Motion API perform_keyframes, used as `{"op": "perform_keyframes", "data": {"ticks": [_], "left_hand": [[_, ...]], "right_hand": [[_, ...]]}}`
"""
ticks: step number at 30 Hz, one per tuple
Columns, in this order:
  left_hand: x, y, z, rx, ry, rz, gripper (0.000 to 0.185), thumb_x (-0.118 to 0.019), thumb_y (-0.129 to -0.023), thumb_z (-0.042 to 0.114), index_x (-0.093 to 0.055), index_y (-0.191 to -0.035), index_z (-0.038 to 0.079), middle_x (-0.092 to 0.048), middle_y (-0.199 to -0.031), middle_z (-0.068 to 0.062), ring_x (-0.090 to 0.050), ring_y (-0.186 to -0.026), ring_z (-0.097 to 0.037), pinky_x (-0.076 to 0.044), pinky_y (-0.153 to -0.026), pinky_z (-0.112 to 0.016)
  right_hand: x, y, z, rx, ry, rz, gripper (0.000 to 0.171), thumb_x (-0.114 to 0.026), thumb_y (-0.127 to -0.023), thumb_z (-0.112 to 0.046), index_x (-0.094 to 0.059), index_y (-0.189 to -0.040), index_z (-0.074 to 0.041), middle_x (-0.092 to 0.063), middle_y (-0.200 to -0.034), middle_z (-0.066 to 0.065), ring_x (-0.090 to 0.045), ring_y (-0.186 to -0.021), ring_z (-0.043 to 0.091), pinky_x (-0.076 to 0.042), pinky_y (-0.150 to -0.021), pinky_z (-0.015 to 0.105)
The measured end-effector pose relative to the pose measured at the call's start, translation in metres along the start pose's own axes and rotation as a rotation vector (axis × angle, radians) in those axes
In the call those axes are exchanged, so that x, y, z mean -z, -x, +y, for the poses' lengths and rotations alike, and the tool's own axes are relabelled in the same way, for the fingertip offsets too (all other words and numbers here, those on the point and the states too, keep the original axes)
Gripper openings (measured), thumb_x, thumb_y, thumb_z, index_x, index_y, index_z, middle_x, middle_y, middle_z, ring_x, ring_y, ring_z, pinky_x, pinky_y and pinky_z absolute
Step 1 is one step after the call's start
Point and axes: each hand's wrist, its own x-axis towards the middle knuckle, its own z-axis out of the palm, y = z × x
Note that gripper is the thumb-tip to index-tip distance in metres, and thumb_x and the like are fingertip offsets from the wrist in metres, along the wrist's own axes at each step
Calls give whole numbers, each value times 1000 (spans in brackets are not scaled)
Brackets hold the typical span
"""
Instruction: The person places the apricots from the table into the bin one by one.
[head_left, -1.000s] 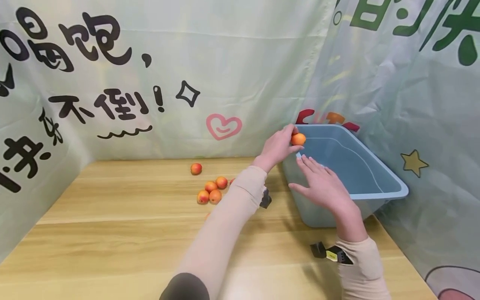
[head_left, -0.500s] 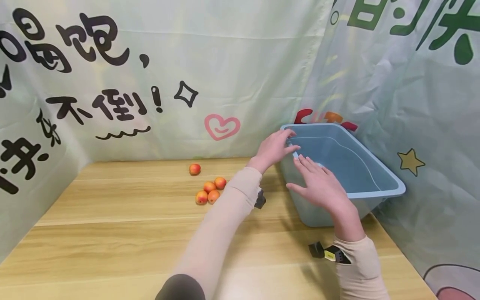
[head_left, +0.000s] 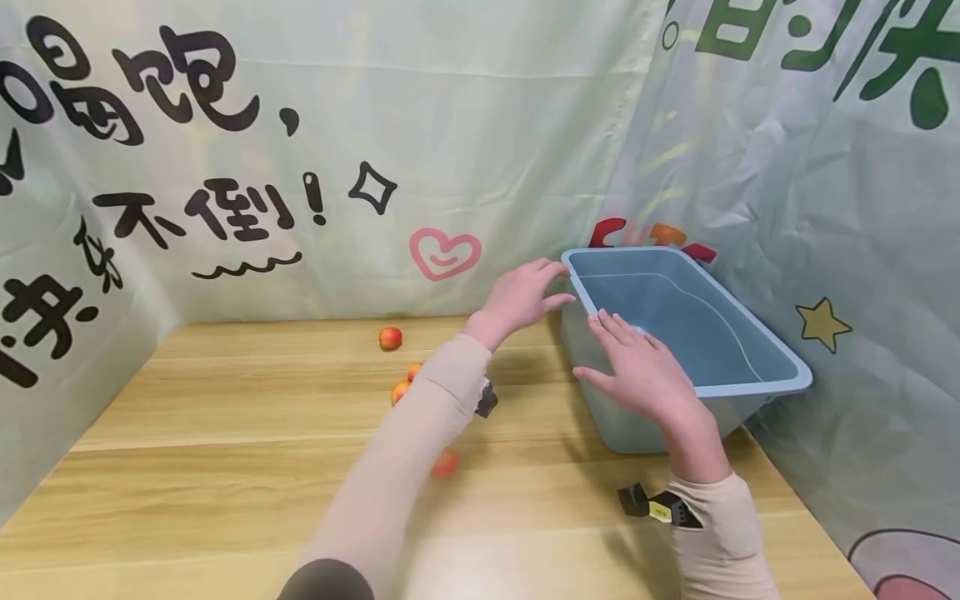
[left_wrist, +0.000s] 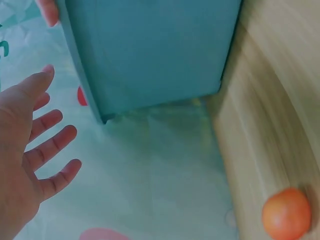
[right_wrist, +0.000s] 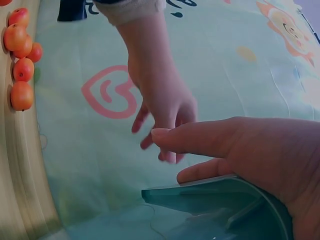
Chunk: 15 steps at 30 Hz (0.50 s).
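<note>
Resting right hand (head_left: 643, 375) flat on blue bin (head_left: 780, 385) rim; left hand (head_left: 521, 293) spread, empty, just beside bin.

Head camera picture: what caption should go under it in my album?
Open left hand beside a blue tub, right hand on its rim.

tub (head_left: 757, 385) at the table's (head_left: 225, 467) right; fruits (head_left: 390, 337) lie left of it.

The left hand (head_left: 522, 293) reaches forward on an outstretched arm, fingers spread and holding nothing. The right hand (head_left: 643, 373) lies flat, fingers straight, palm down.
</note>
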Motion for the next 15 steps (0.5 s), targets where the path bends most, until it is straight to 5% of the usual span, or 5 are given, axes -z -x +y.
{"op": "perform_keyframes", "data": {"ticks": [15], "left_hand": [[46, 74, -27, -188, -100, 162, 41, -69, -89, 41, -66, -120, 14, -69, -115, 1, -66, -106, -14, -52, -90, -29]], "right_hand": [[0, 0, 2, 6, -40, -6, 84, -56, -93, -51, -22, -155, -6, -18, -162, 19, -17, -149, 39, -18, -117, 59]]}}
